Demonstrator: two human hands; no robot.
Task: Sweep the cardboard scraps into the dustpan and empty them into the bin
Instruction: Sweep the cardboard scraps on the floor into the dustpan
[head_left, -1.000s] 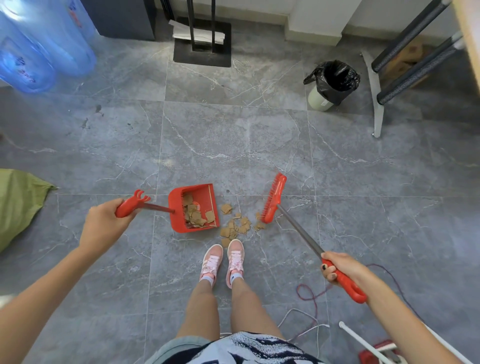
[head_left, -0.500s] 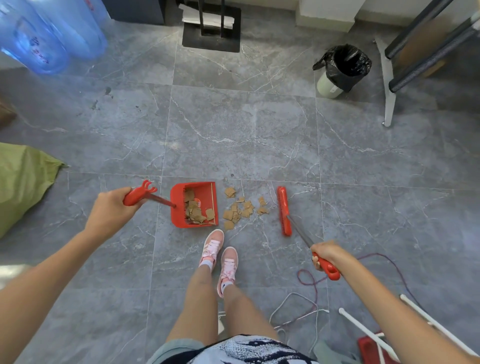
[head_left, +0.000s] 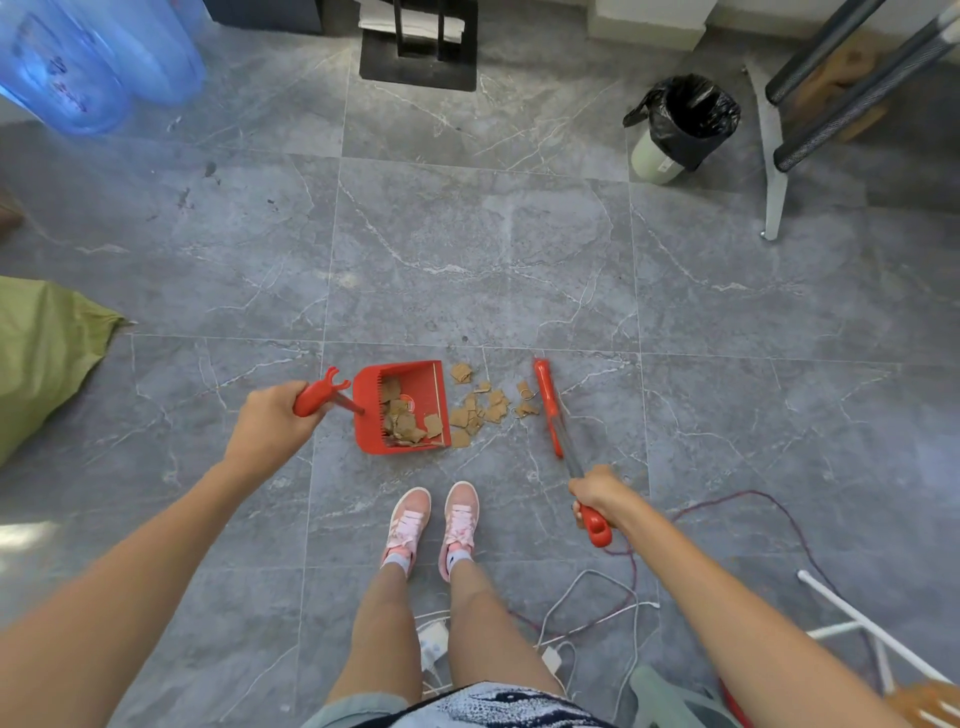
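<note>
Lying between the two grips, the loose cardboard scraps (head_left: 480, 410) are resting on the floor (head_left: 467, 249), just left of the broom head (head_left: 548, 405) and touching the open mouth of the dustpan (head_left: 402, 405), which already is holding several pieces. The right hand (head_left: 597, 493) is closing around the broom handle, the nearer grip to the scraps; the broom head's long axis is running away from the person, parallel to the dustpan mouth, so the coming stroke is judged to be leftward. The left hand (head_left: 270, 426) is closing around the dustpan handle, bracing it. Compared with a second ago, the broom head is standing squarer to the pile. The bin (head_left: 680, 130) is standing well beyond, to the right.
</note>
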